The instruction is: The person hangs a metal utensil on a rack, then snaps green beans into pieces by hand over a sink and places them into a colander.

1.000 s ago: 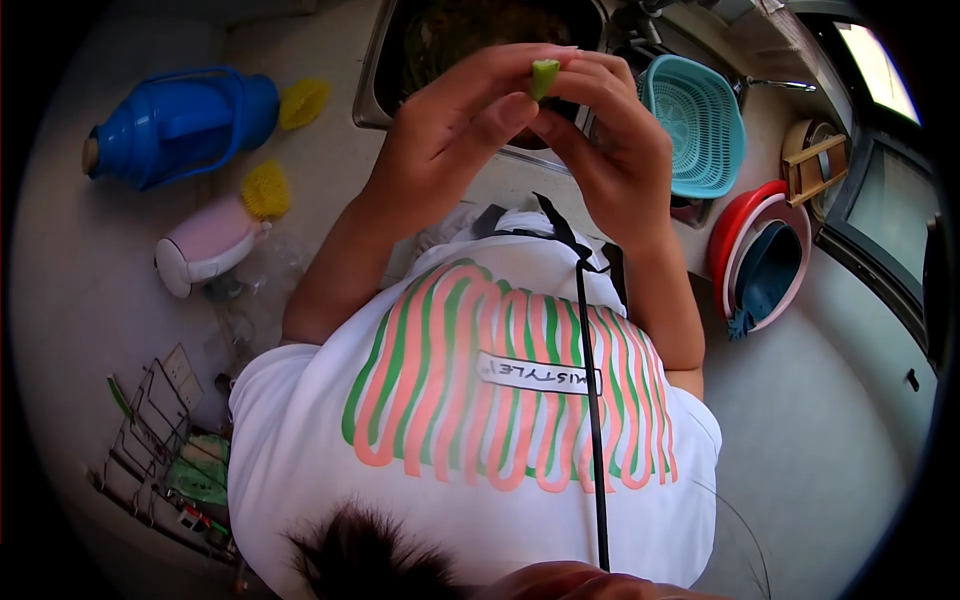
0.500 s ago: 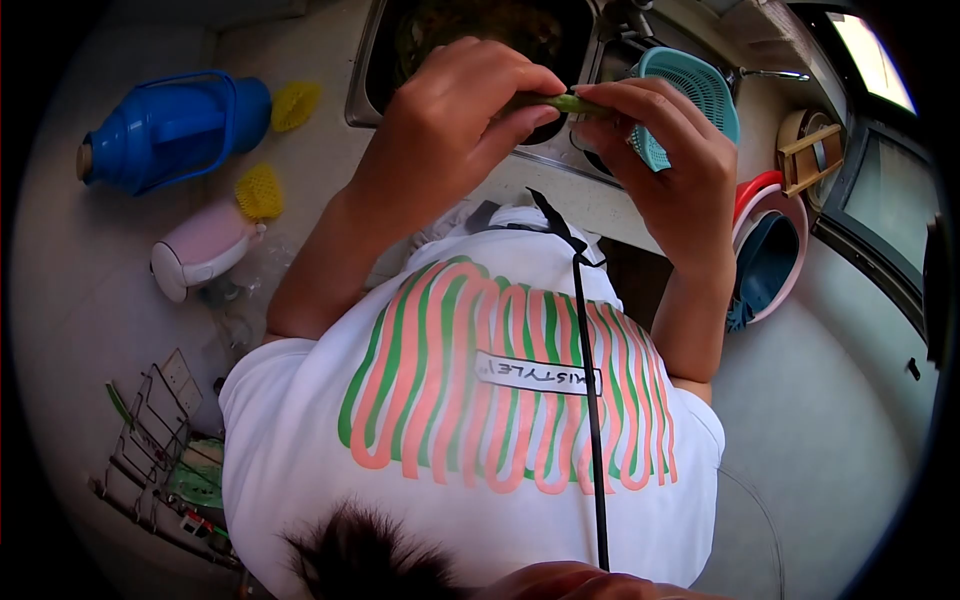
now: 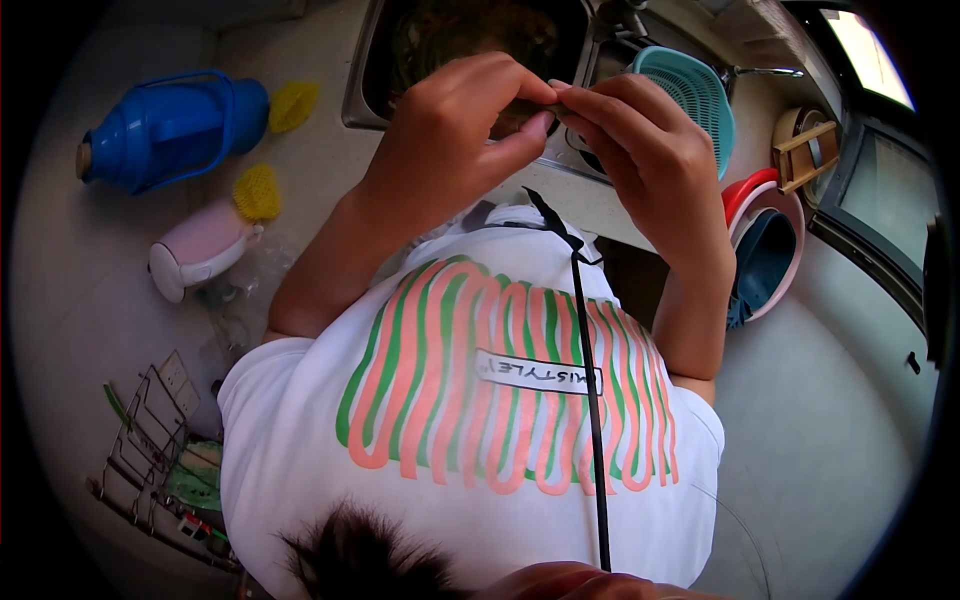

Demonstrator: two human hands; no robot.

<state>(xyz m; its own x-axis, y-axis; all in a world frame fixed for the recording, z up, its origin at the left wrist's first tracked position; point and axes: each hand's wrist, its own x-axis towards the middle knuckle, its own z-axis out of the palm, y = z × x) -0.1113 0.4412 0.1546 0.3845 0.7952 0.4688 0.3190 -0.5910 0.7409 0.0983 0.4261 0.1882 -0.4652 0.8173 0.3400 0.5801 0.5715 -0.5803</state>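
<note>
Above the counter's front edge, my left hand is closed, thumb and index finger pinching the green stem. Only a sliver of the stem shows between the fingertips. My right hand meets it from the right, also closed, its fingertips pressed together on the same stem. The two hands touch or nearly touch at the fingertips. Behind them is the metal sink, with dark, leafy green matter inside, hard to make out in the shade.
A teal basket sits right of the sink, near red and pink basins. On the left are a blue thermos, yellow mesh scrubbers, a pink-and-white kettle and a wire rack. A window stands at the right.
The hands first moved apart with the stem stretched between them, then came back together at the fingertips. The stem is now mostly hidden. More of the teal basket shows than half a second ago.
</note>
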